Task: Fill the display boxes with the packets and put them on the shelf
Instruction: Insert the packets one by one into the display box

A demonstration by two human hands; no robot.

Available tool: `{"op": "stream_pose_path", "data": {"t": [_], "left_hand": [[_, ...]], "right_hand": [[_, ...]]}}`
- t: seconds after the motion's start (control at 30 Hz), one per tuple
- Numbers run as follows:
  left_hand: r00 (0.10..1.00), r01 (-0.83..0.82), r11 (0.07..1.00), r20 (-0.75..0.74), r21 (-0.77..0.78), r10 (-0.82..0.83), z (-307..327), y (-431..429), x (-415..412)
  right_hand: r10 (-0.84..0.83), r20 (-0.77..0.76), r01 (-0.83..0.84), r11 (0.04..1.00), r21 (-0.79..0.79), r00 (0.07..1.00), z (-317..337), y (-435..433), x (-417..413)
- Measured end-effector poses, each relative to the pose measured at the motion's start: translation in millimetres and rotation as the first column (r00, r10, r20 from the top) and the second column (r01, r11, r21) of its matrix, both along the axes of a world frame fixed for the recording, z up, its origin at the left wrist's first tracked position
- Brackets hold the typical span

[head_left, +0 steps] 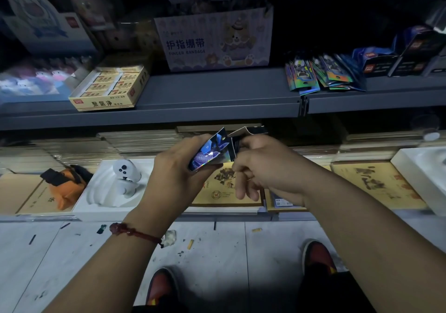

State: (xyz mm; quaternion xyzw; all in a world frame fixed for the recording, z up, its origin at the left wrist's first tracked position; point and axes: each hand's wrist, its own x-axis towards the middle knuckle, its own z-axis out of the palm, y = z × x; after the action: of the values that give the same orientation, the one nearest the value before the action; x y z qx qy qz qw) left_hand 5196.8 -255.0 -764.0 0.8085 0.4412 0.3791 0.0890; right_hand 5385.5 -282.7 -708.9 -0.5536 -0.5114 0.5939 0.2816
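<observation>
Cardboard of the display box (212, 151) looks only partly folded, held in the air between my two grips. The left grip (173, 167) wraps its shiny blue side and the right grip (260, 165) pinches the dark flap. I judge a hard tug could crease or tear that flap, or the box could spring flat. Packets (321, 76) lie loose above and right of the grips on the shelf (217, 90). The finger-bandage carton (214, 39), straight above, crowds the likely landing spot.

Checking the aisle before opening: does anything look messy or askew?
Loose packets lie fanned in a heap on the shelf, unboxed; the yellow box sits angled to its edge; scraps litter the floor.
</observation>
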Motion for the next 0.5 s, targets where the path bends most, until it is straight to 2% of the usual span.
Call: {"op": "stream_pose_path", "data": {"t": [0.17,0.23,0.33,0.5], "left_hand": [[0.999,-0.002,1.000,-0.032,0.009,0.002,-1,1,1],[0.999,-0.035,0.999,-0.024,-0.001,0.035,-2,2,-3],[0.996,-0.080,0.997,0.030,-0.014,0.080,-1,1,-6],[0.996,-0.080,0.997,0.042,0.010,0.079,0,-1,-1]], "right_hand": [[-0.139,0.159,0.102,0.970,0.222,0.977,5,-4,5],[-0.216,0.176,0.158,0.943,0.294,0.960,6,-3,10],[-0.221,0.079,0.197,0.951,0.238,0.972,7,-4,14],[-0.155,0.024,0.148,0.973,0.179,0.988,5,-6,4]]}}
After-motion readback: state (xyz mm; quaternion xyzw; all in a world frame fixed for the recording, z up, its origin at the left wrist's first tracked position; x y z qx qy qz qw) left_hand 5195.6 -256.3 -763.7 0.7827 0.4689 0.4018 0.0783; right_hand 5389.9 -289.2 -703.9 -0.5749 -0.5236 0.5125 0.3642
